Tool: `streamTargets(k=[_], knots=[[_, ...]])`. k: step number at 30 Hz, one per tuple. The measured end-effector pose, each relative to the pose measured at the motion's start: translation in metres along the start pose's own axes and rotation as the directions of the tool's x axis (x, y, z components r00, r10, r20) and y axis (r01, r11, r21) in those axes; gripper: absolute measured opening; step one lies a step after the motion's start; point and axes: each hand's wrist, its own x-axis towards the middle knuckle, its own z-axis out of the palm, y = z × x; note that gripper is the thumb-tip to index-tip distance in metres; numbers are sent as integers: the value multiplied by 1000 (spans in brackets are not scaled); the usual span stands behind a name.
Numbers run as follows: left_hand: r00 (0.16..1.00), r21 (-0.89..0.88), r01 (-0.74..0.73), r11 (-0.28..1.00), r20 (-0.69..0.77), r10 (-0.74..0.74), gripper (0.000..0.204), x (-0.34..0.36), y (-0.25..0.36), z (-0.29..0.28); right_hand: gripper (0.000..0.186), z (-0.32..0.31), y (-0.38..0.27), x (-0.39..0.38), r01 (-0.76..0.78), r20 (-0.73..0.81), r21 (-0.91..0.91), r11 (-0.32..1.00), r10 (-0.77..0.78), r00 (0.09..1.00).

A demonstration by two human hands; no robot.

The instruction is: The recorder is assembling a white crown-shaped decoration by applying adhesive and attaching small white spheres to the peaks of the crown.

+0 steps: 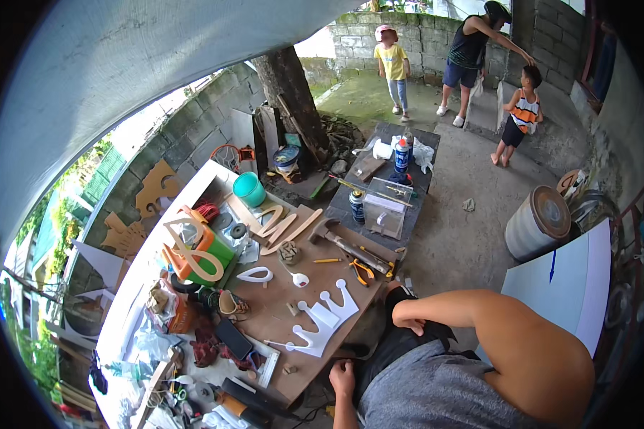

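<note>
My left hand is low beside my lap, near the table's front edge, with its fingers curled closed. Whatever it may hold is hidden. My right hand rests bent over my dark-clothed leg, its fingers mostly hidden. On the brown tabletop closest to my hands lies a white crown-shaped cutout with ball-tipped points. A small white rectangular piece lies on it. Beyond it are orange-handled pliers, a hammer, a yellow pencil and a white loop-shaped cutout.
Tan letter-shaped cutouts, a teal bucket, a dark phone and clutter crowd the table's left. A dark side table holds spray cans and a clear box. Three people stand behind, near a metal drum.
</note>
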Motion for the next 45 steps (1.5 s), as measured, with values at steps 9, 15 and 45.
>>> streamTargets(k=[9, 15, 45], knots=[[997, -1, -82, 997, -16, 82, 32, 14, 27, 4, 54, 56, -3, -80, 8, -172, -34, 999, -14, 985], [995, -132, 72, 989, -54, -79, 27, -17, 27, -15, 62, 94, -44, -108, -23, -339, -71, 997, -2, 941], [902, -877, 3, 480, -204, -379, 51, 51, 64, -72, 53, 78, -31, -113, 23, -298, 12, 1000, -19, 954]])
